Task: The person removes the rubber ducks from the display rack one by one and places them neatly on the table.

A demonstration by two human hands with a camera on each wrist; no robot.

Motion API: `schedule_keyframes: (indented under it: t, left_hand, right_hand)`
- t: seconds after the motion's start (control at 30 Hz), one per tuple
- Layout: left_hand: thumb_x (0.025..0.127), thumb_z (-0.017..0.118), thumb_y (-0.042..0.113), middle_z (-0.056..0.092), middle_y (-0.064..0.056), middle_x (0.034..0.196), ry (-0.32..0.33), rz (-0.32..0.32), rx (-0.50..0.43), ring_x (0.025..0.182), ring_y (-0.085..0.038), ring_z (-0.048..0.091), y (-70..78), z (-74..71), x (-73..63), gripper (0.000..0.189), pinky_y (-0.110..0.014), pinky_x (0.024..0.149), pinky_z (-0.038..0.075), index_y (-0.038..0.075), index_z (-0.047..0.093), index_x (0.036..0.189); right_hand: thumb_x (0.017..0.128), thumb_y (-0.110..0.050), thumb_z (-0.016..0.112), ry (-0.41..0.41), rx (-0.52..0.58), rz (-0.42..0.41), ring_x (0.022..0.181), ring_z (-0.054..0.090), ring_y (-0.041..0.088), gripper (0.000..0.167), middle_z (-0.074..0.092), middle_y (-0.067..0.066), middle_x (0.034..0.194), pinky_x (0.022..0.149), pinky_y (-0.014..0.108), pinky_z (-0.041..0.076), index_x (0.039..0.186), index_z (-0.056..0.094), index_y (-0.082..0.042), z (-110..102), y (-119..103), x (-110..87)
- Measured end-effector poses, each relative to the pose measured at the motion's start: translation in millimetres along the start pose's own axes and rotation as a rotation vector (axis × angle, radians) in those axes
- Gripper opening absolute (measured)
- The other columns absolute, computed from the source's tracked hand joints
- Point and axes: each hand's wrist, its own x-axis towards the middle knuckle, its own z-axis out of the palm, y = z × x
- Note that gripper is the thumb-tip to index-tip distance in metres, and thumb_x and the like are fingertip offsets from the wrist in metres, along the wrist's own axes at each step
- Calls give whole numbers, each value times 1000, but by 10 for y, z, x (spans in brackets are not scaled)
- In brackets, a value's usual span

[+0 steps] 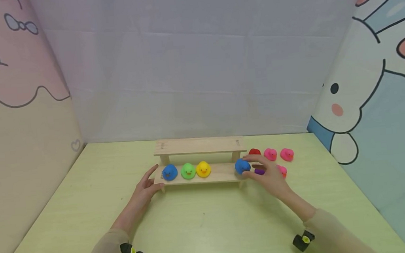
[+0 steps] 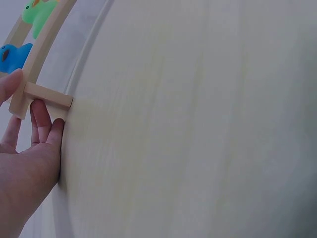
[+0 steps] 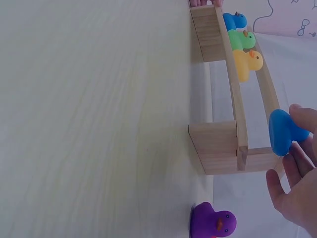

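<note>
A two-step wooden shelf (image 1: 224, 173) stands toward the back of the table. My left hand (image 1: 144, 189) grips its left end, thumb at the front edge of the lower board and the other fingers around the end by the leg (image 2: 49, 95). On that lower board sit a blue rubber duck (image 1: 169, 172), a green duck (image 1: 188, 171) and a yellow duck (image 1: 203, 169), side by side from the left. My right hand (image 1: 271, 178) pinches another blue duck (image 3: 281, 133) between thumb and fingers, just over the board's right end. In the right wrist view this duck appears raised off the board.
Right of the shelf, on the table (image 1: 203, 229), are a red duck (image 1: 254, 151), several pink ducks (image 1: 287, 154) and a purple duck (image 3: 210, 221), some partly behind my right hand. The upper board (image 1: 200, 145) rises behind the row. A pale cloth wall (image 1: 198, 71) closes off the back.
</note>
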Motion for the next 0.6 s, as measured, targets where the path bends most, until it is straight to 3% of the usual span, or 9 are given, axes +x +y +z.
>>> schedule_keyframes:
  t: [0.23, 0.37, 0.47, 0.6]
  left_hand:
    - [97, 62, 14, 52, -16, 133, 5, -11, -11, 104, -6, 59, -5, 4, -1, 74, -18, 92, 46, 33, 23, 157]
    - [97, 61, 15, 51, -17, 135, 2, -6, -3, 105, -7, 59, -5, -3, 9, 74, -19, 93, 45, 33, 22, 158]
    - [97, 61, 15, 50, -18, 135, 1, -4, 0, 105, -7, 59, -13, -7, 19, 75, -19, 92, 46, 33, 22, 158]
    - [97, 61, 14, 51, -17, 134, 1, -6, -4, 104, -7, 59, -28, -11, 25, 75, -19, 91, 46, 33, 22, 158]
  right_hand:
    - [86, -18, 77, 44, -62, -13, 116, 62, 28, 40, 66, 9, 123, 96, 46, 53, 124, 65, -12, -196, 58, -34]
    - [86, -16, 76, 75, -101, 13, 117, 63, 31, 41, 65, 11, 127, 92, 25, 54, 126, 65, -10, -293, 107, -61]
    - [87, -19, 76, 82, -102, 38, 115, 64, 33, 41, 65, 11, 128, 88, 15, 51, 126, 65, -11, -360, 151, -92]
    - [89, -24, 74, 83, -94, 61, 113, 66, 34, 42, 64, 12, 128, 83, 15, 53, 127, 64, -11, -439, 203, -129]
